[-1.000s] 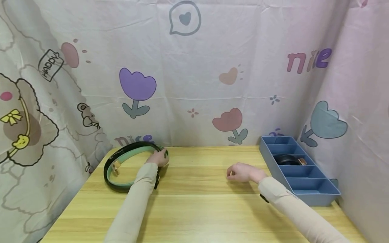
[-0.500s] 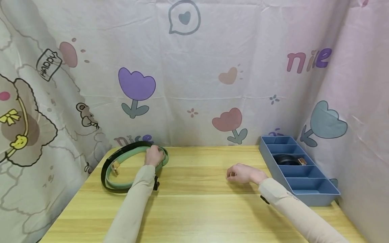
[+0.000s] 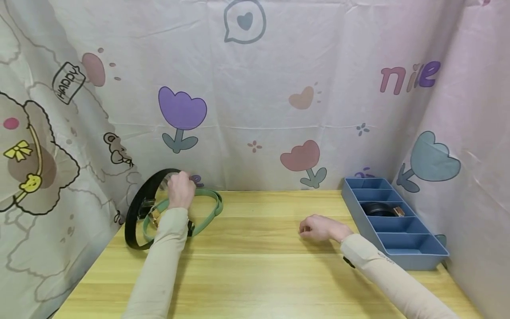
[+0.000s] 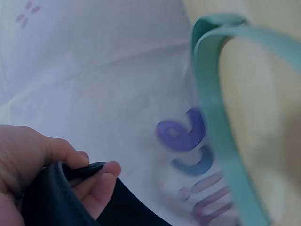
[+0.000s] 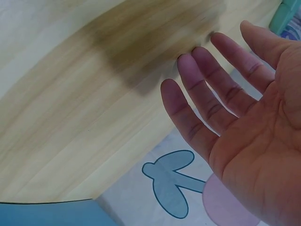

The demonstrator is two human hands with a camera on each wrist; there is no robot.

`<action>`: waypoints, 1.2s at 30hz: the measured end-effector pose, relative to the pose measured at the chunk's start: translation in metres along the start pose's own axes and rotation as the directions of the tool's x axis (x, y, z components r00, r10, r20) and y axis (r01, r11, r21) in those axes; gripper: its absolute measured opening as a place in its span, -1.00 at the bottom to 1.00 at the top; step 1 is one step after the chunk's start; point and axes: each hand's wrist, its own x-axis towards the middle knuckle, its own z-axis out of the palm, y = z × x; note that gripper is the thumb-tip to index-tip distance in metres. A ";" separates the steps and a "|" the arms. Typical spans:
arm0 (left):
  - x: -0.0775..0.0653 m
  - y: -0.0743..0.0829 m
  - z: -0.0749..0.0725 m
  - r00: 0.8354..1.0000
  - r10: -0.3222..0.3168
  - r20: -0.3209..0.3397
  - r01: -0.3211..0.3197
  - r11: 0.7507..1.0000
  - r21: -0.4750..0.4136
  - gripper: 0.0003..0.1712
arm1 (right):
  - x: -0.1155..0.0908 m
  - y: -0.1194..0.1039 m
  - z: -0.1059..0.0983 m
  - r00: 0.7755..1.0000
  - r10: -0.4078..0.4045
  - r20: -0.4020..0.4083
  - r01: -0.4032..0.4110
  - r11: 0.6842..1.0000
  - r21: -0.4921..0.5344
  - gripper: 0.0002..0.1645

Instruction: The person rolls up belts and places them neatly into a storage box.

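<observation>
My left hand (image 3: 181, 190) pinches a black belt (image 3: 137, 217) and holds it raised at the table's back left. In the left wrist view the black belt (image 4: 54, 200) loops between thumb and fingers. A mint green belt (image 3: 207, 221) with a gold buckle (image 3: 154, 215) lies looped on the table beneath that hand. The green belt (image 4: 214, 94) also shows apart from the fingers in the left wrist view. My right hand (image 3: 320, 227) is over the middle right of the table, holding nothing. Its fingers (image 5: 195, 96) are relaxed and spread in the right wrist view.
A blue tray (image 3: 414, 261) divided into several compartments stands at the table's right edge. Its middle compartment holds a rolled black belt (image 3: 378, 209) with a gold buckle. A patterned curtain (image 3: 251, 97) hangs behind the wooden table (image 3: 255, 266) and at both sides.
My left hand has lifted the black belt up and leftward, away from the green belt, which stays on the table. The right hand keeps its place.
</observation>
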 end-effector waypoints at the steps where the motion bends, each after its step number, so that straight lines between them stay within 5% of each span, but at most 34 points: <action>1: 0.002 0.000 -0.004 1.000 0.015 -0.019 -0.015 1.000 0.020 -0.63 | 0.000 0.001 0.001 1.000 -0.001 0.000 0.001 1.000 -0.001 -0.91; 8: 0.013 -0.005 -0.036 0.987 0.098 -0.124 -0.088 0.992 0.087 -0.70 | 0.000 0.002 0.004 1.000 -0.014 -0.014 0.014 1.000 -0.002 -0.90; 14: 0.027 -0.001 -0.064 0.954 0.164 -0.251 -0.154 0.986 0.060 -0.75 | -0.001 0.000 0.004 0.999 -0.035 -0.031 0.035 0.999 0.004 -0.91; 23: 0.020 0.038 -0.080 0.939 0.251 -0.237 -0.287 0.949 -0.133 -0.72 | 0.000 -0.006 0.004 0.999 -0.025 -0.024 0.025 1.000 0.009 -0.92; 26: 0.017 0.056 -0.080 0.929 0.291 -0.230 -0.340 0.915 -0.216 -0.76 | 0.001 -0.006 0.005 0.999 -0.030 -0.020 0.030 0.999 0.010 -0.91; 30: 0.012 0.076 -0.072 0.898 0.402 -0.180 -0.440 0.837 -0.324 -0.79 | 0.002 -0.006 0.007 0.999 -0.024 -0.031 0.025 0.999 0.021 -0.90; 36: -0.001 0.101 -0.046 0.806 0.579 -0.122 -0.573 0.711 -0.408 -0.77 | 0.006 -0.008 0.009 0.997 -0.048 -0.066 0.051 0.998 0.043 -0.87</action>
